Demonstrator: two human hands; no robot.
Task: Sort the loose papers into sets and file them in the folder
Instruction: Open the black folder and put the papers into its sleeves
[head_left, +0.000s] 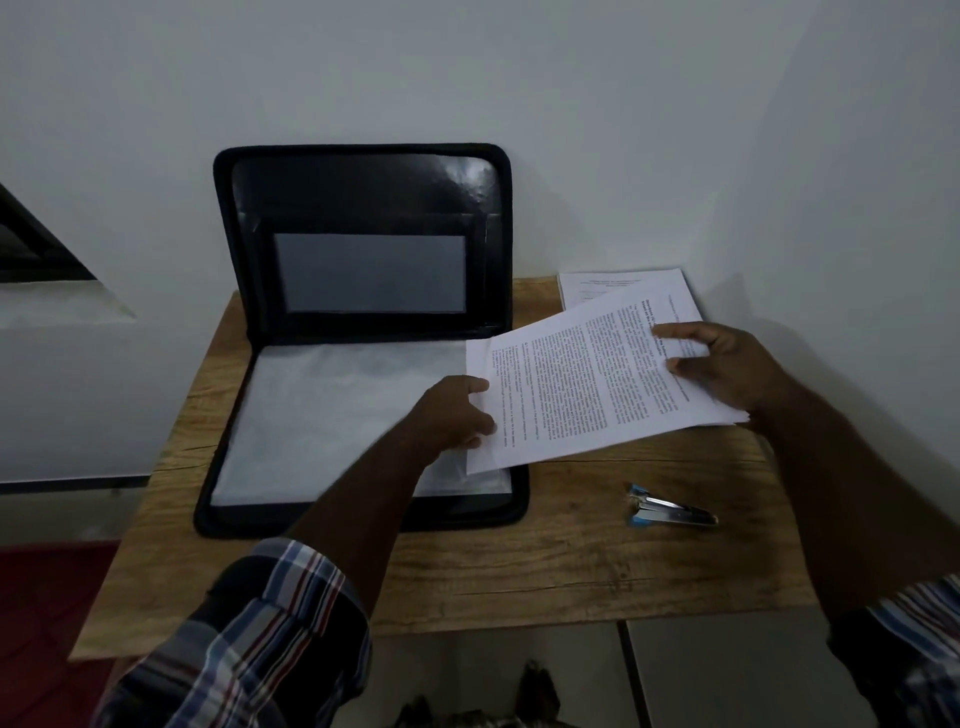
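You are holding a set of printed papers (582, 384) with both hands. Your left hand (452, 415) is pinching the near left edge of the papers, with the thumb on top and the fingers tucked under. Your right hand (727, 364) is gripping the right side, with the fingers lying on the top sheet and the thumb beside them. The papers are tilting a little and hanging partly over the right corner of the folder (358, 332).

The black zip folder is lying open on the wooden bench (571, 561). Its lid is standing up against the wall (467, 67), and you are looking at a clear sleeve (332, 415) in the flat half.

More printed papers (613, 286) are lying on the far right corner of the bench, partly hiding behind the set in your hands. A small blue and silver stapler (670, 509) is sitting on the bench, near your right arm.
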